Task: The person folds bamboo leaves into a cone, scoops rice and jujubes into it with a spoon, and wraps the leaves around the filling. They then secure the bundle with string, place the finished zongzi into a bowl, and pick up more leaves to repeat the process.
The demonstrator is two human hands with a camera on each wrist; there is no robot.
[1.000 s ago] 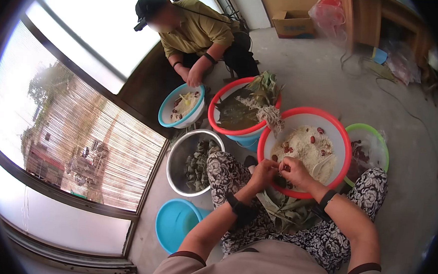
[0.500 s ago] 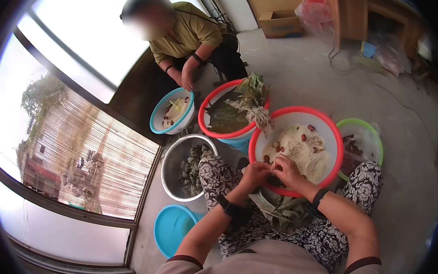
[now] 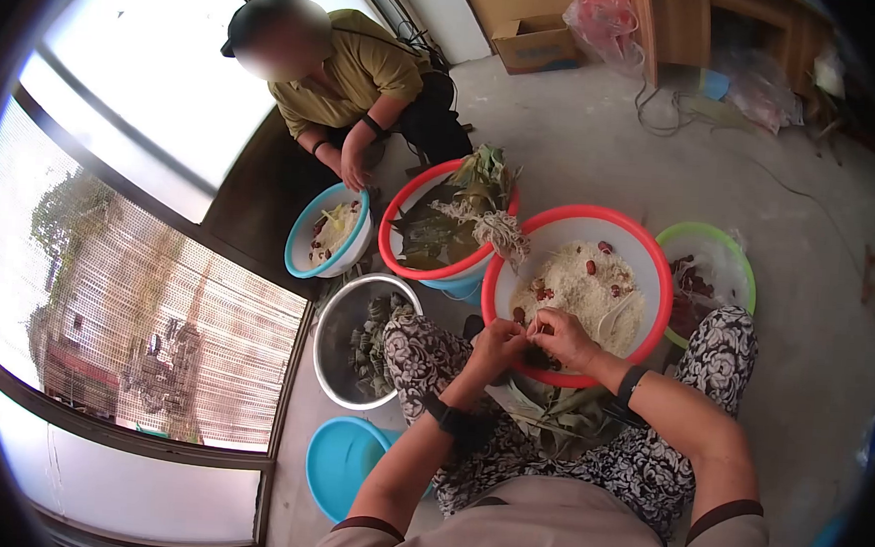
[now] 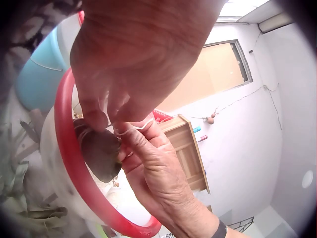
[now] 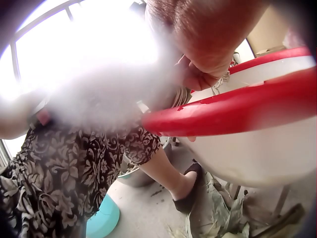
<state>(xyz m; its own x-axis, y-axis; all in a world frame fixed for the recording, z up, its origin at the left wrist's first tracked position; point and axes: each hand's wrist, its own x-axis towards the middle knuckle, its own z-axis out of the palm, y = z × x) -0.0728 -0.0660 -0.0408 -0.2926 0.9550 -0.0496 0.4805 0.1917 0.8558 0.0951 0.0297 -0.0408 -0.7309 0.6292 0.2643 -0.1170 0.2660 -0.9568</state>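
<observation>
- Head: little has changed; the left grip (image 3: 498,349) and right grip (image 3: 564,339) stay together at the seven-o'clock edge of the bowl (image 3: 491,282), so the string work looks unfinished. Grey floor (image 3: 537,119) lies beyond, a second person (image 3: 365,69) at eleven, a window (image 3: 183,338) at nine.
- Left wrist: at eight o'clock, over the bowl, the left grip pinches the dark parcel (image 4: 101,156); the right grip pinches string (image 4: 144,126).
- Right wrist: blur hides the parcel; leaves (image 5: 225,208) lie at five.
</observation>
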